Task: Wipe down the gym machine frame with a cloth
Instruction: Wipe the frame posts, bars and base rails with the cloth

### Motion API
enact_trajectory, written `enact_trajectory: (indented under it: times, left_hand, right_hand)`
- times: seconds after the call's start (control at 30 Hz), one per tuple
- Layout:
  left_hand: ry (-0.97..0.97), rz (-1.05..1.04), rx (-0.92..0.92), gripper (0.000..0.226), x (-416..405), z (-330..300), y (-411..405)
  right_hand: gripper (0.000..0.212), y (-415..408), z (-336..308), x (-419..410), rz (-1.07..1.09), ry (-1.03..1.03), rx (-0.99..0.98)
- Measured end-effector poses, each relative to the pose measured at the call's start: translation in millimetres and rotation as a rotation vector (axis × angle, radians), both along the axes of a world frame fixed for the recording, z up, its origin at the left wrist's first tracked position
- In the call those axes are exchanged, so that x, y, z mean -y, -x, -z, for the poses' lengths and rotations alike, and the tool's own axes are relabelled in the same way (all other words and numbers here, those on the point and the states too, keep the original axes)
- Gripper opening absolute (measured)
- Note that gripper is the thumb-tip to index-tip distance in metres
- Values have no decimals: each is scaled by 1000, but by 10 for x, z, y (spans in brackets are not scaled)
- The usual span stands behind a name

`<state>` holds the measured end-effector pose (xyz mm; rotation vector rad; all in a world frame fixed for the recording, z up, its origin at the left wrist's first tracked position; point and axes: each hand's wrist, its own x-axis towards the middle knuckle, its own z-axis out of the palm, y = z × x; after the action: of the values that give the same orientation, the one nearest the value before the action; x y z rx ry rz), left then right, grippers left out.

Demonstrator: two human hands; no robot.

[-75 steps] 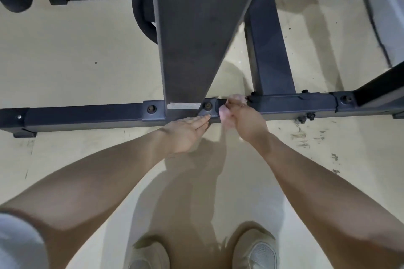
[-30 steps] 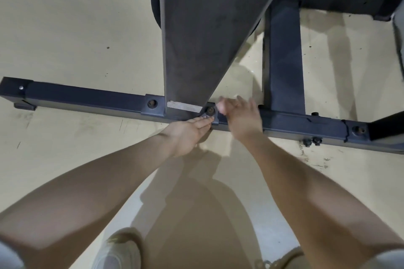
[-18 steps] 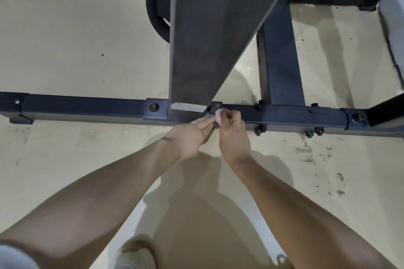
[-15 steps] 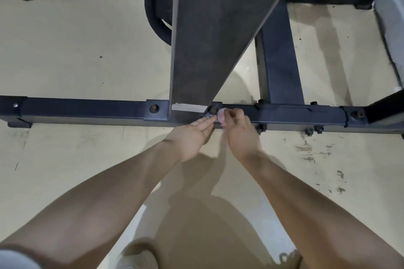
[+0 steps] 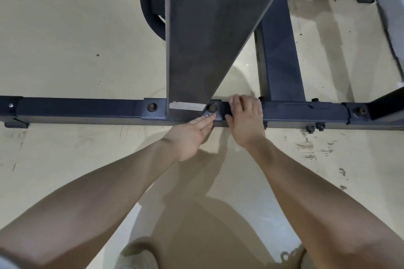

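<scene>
Since half a second ago, right hand (image 5: 244,119) slid rightward along the bar and spread flatter; left hand unchanged in place.

Pale cream floor (image 5: 76,50) filling most of the view, scuffed with dark marks at the right. Dark blue-black steel gym machine frame (image 5: 76,109) lying across it as a long horizontal square-tube base bar, with a second tube running away from it toward a rear crossbar. Wide dark grey upright column (image 5: 203,28) rising from the base bar's middle toward the camera, a white rectangular label (image 5: 187,106) at its foot. Black round weight plate (image 5: 152,4) partly hidden behind the column.

Two bare forearms reaching in from below. Left hand (image 5: 192,135) open, fingers straight and together, tips touching the bar's near edge just below a rusty bolt (image 5: 211,108). Right hand draped over the top of the bar just right of that bolt, fingers extended over the far edge, thumb on the near face, a thin ring on one finger. Cloth not discernible, presumably beneath the right palm; grip on it impossible to tell.

Pale shoes (image 5: 135,257) at the bottom edge.
</scene>
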<state>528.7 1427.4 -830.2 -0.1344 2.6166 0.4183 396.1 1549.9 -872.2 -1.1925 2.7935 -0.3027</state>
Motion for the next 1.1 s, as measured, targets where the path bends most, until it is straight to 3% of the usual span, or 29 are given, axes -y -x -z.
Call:
enact_trajectory:
  times: [0.07, 0.17, 0.27, 0.47, 0.6, 0.73, 0.83, 0.9, 0.97, 1.03, 1.1]
  left_hand:
    - [11, 10, -8, 67, -15, 11, -7]
    - [27, 13, -6, 67, -26, 24, -4]
    - [14, -3, 6, 70, -27, -2, 6]
    - [23, 18, -17, 62, -6, -79, -43]
    - [63, 43, -62, 72, 98, 40, -306]
    - [91, 34, -98, 65, 79, 76, -428]
    - [130, 114, -186, 64, 29, 148, -354]
    - [121, 138, -190, 67, -73, 95, -241]
    - [92, 182, -128, 71, -146, 1, -100]
    - [99, 160, -127, 71, -238, -45, 91]
    - [108, 124, -142, 70, -322, -14, 266]
  right_hand:
    - [60, -115, 102, -29, -147, -56, 48]
    - [62, 110, 26, -104, -293, -213, -30]
    - [57, 390, -96, -112, -79, -373, 35]
    - [59, -69, -44, 31, -128, 47, 160]
    - [64, -232, -1, -310, 59, -31, 73]
    - [67, -474, 57, -69, -171, -304, -89]
    - [70, -174, -169, -229, -258, -115, 173]
    - [62, 67, -418, -518, -135, 111, 297]
    - [43, 345, -533, -760, 45, 248, 245]
    - [46, 583, -447, -802, 77, 126, 109]
    - [71, 593, -187, -756, 31, -124, 34]
